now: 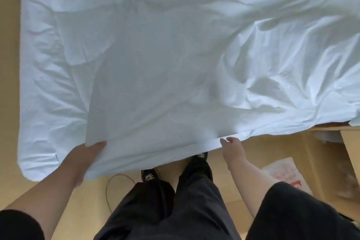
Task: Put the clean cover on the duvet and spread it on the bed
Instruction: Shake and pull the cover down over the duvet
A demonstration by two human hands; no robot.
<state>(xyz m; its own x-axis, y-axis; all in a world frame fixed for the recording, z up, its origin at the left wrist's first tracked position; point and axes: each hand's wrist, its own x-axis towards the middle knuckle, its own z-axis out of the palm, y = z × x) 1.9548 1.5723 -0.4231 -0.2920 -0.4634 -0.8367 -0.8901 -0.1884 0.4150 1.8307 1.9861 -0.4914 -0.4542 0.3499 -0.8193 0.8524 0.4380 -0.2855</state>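
A white duvet in its cover (pixel 155 54) lies spread over the bed and fills most of the view, wrinkled on the right side. Its near hem hangs over the bed's foot just in front of my legs. My left hand (pixel 85 154) grips the near edge at the lower left, thumb on top and fingers hidden under the cloth. My right hand (pixel 231 148) pinches the flat hem band at the lower right.
Light wooden floor (pixel 272 148) runs around the bed. A thin cable (pixel 111 183) loops on the floor by my left shoe. A white and red plastic bag (pixel 282 173) lies at the right, next to a wooden furniture edge (pixel 348 146).
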